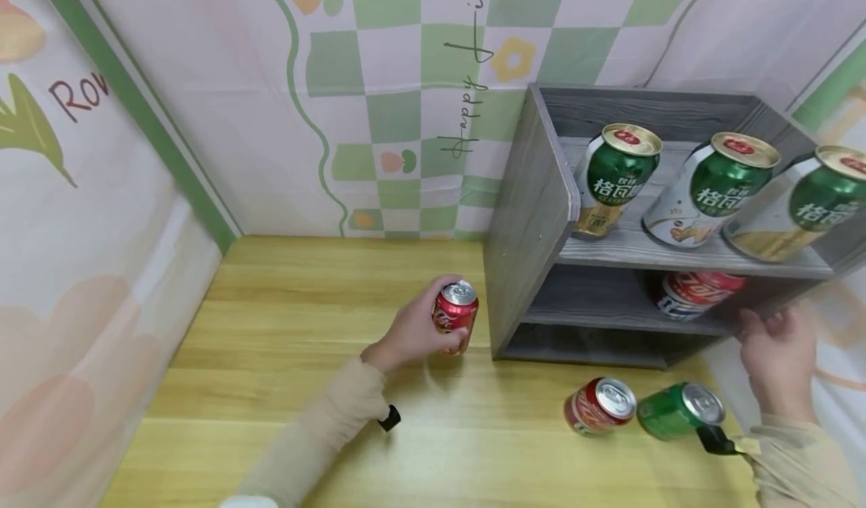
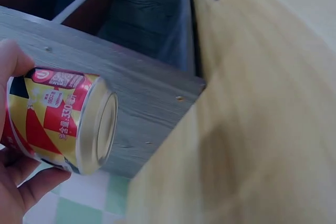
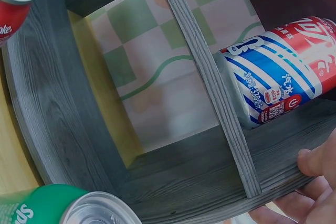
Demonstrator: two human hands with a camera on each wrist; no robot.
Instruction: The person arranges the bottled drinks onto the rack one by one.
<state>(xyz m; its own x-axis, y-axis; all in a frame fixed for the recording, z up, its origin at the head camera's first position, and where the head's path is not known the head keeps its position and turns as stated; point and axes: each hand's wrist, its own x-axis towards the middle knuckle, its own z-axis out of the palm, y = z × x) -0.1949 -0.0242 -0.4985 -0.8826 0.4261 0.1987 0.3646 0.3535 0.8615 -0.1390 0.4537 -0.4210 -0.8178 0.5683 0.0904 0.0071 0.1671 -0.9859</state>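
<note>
My left hand [image 1: 422,328] grips a red soda can [image 1: 455,314] just left of the grey wooden shelf [image 1: 534,230]. Its silver top faces up in the head view; red, yellow and black printing and the can's base show in the left wrist view. My right hand [image 1: 778,354] is at the shelf's right side, with its thumb [image 3: 315,158] inside the side panel's edge and its fingers outside, holding the panel. Near that hand, a Coke can [image 3: 283,72] with blue and white stripes stands on the middle level.
Three green and white cans, including the middle one [image 1: 710,188], stand on the top level. In front of the shelf, a red Coke can [image 1: 588,410] and a green Sprite can [image 1: 666,412] are on the wooden table [image 1: 271,388]. A patterned cloth [image 1: 392,57] hangs behind.
</note>
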